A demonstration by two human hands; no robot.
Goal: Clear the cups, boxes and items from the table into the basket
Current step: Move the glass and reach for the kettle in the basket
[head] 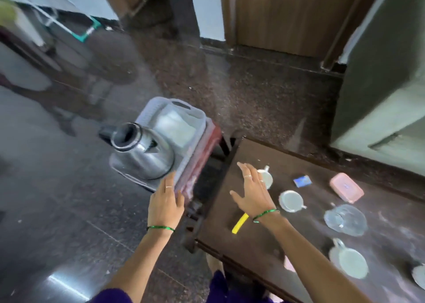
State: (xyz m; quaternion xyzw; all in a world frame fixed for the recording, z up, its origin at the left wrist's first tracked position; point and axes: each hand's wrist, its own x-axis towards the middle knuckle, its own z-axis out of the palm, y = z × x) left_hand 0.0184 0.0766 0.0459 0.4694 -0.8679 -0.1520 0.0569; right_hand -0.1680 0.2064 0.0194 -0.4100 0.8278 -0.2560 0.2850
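A grey plastic basket (147, 112) sits on a red stool (207, 146) left of the dark table (264, 238). Inside it are a steel kettle (145, 153) and a white item (174, 128). My left hand (166, 201) grips the basket's near rim. Above the table's left part, my right hand (251, 187) hovers with straight fingers, just left of a white cup (266, 178). On the table lie two more white cups (291, 200) (348, 262), a clear glass jug (345, 220), a pink lidded box (346, 187), a small blue box (302, 181) and a yellow stick (240, 223).
Dark speckled floor (253, 91) stretches beyond the basket and table. A grey cabinet (386, 96) stands at the right and a wooden door (287, 15) at the back. Another white dish (419, 277) shows at the right edge.
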